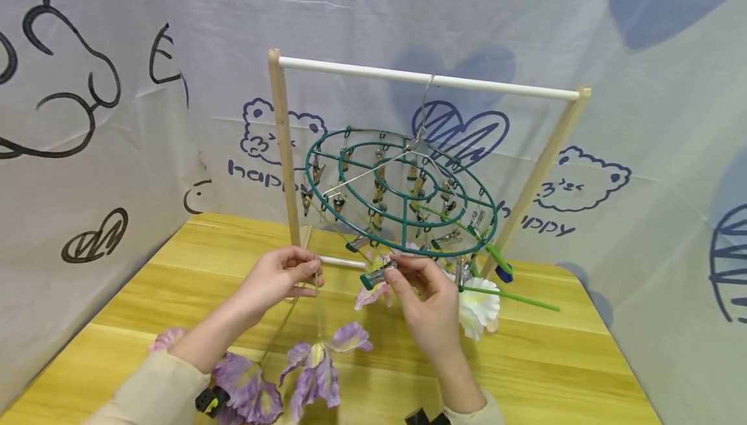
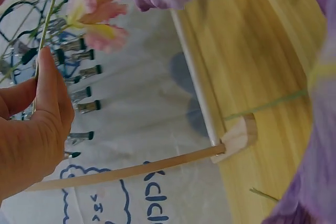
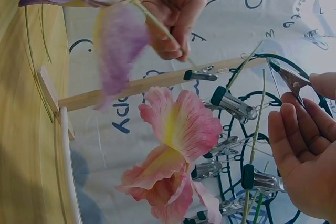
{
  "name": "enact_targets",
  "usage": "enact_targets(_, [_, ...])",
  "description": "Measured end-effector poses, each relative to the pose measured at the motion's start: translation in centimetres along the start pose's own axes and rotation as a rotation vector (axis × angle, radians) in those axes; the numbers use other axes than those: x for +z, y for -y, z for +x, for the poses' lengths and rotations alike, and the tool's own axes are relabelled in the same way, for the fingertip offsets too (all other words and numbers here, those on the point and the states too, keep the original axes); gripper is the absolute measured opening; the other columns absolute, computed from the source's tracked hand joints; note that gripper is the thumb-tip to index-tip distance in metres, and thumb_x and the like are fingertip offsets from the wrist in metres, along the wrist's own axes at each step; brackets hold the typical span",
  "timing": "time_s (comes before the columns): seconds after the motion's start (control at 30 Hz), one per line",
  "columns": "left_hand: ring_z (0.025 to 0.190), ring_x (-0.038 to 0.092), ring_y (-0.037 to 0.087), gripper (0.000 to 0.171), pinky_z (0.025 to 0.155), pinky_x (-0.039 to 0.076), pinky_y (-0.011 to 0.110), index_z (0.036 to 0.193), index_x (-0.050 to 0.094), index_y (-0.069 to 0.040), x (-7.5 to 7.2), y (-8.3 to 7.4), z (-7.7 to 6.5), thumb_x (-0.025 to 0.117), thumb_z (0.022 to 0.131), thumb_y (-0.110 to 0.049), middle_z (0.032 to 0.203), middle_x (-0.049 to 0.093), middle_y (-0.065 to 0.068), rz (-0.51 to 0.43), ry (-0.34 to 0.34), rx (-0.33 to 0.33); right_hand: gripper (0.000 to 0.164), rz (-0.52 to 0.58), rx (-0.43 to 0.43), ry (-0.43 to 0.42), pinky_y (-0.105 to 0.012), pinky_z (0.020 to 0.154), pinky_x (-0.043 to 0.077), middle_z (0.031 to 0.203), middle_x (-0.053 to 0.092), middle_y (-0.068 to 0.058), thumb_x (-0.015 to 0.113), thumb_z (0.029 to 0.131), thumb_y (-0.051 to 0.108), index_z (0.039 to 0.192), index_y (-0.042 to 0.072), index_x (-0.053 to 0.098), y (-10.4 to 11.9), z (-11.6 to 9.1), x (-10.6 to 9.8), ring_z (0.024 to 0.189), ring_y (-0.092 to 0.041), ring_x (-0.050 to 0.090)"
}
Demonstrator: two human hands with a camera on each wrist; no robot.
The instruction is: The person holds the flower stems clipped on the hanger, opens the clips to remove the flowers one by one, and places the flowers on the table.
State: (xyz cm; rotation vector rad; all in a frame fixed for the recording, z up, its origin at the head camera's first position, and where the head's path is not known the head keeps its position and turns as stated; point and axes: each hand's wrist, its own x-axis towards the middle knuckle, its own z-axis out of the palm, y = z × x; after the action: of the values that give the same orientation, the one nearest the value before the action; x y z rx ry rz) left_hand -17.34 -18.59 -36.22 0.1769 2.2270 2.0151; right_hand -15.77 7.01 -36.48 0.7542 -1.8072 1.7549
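Purple flower (image 1: 318, 376) is hanging bloom-down from my pinching left hand (image 1: 280, 277), left of the clip (image 1: 375, 276) my right hand (image 1: 428, 295) is gripping.

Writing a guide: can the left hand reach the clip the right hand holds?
Probably yes: the gap between the left hand and clip looks open, though that hand holds a purple flower by its stem.

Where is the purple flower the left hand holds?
In the head view, the purple flower hangs just left of bottom centre, below the left hand pinching its stem and right of another purple flower.
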Motion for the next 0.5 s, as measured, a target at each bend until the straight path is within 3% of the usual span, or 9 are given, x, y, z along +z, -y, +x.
enact_targets(0.23, [0.095,0.071,0.020,0.028,0.086,0.064,0.035,0.126,0.058,0.012,-0.1,0.6,1.3,0.056,0.108,-0.010,0.108,0.067,0.018,0.037,0.064,-0.054,0.017,0.006,-0.009,0.010,-0.022,0.083,0.061,0.111,0.071,-0.029,0.074,0.095,0.001,0.106,-0.011,0.068,0.0,0.0,-0.1,0.093,-0.014,0.070])
enact_targets(0.5, [0.088,0.070,0.018,0.024,0.083,0.065,0.036,0.121,0.062,0.012,0.1,1.7,3.0,0.057,0.107,-0.006,0.102,0.068,0.017,0.094,0.134,-0.129,0.018,0.011,-0.008,0.019,-0.022,0.082,0.061,0.111,0.071,-0.030,0.074,0.096,0.003,0.105,-0.011,0.068,0.0,0.0,-0.3,0.093,-0.015,0.070])
